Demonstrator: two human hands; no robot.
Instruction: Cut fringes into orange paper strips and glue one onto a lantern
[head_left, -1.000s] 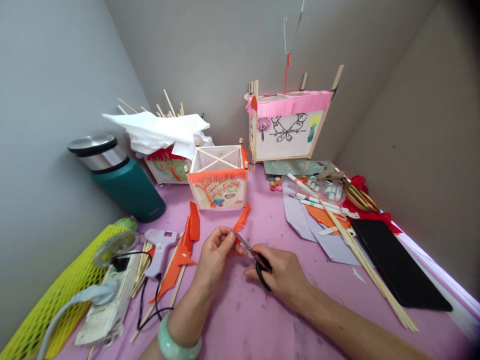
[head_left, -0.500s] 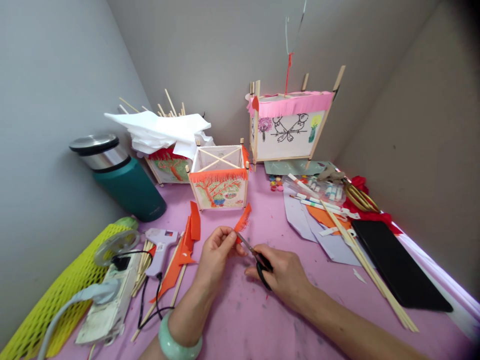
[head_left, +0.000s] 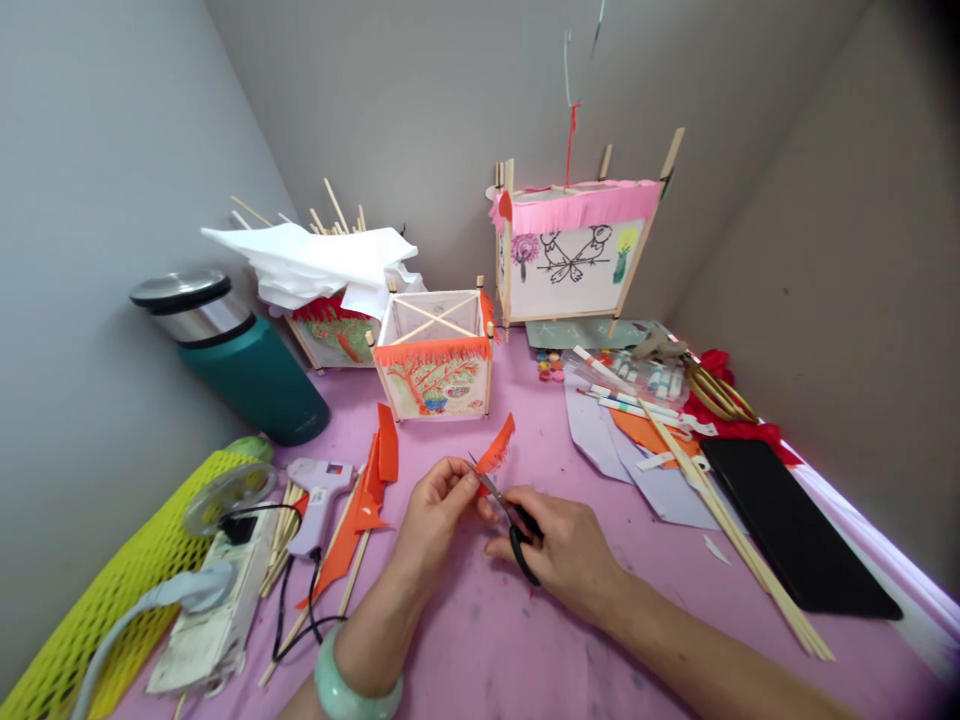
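Note:
Between the thumb and fingers of my left hand (head_left: pixel 444 500) is pinched a strip of orange paper (head_left: pixel 498 446), fringed along its lower right edge. My right hand (head_left: pixel 559 540) grips a pair of black-handled scissors (head_left: pixel 517 520). Their blades lie at the strip, close to my left fingertips. Just beyond stands a small paper lantern (head_left: pixel 435 380) with a stick frame, an orange fringe and a drawn tree. More orange paper pieces (head_left: pixel 360 520) lie left of my left hand.
A glue gun (head_left: pixel 319 505) and a power strip (head_left: pixel 217 600) sit at left, near a teal bottle (head_left: pixel 255 375). Behind stands a pink-fringed lantern (head_left: pixel 577 250). At right are wooden sticks (head_left: pixel 735 540), markers (head_left: pixel 637 405) and a black tablet-like slab (head_left: pixel 799 525).
The orange strip has swung up and to the right in my left fingers. The scissors' blades have moved slightly against it. Both hands stay nearly in place.

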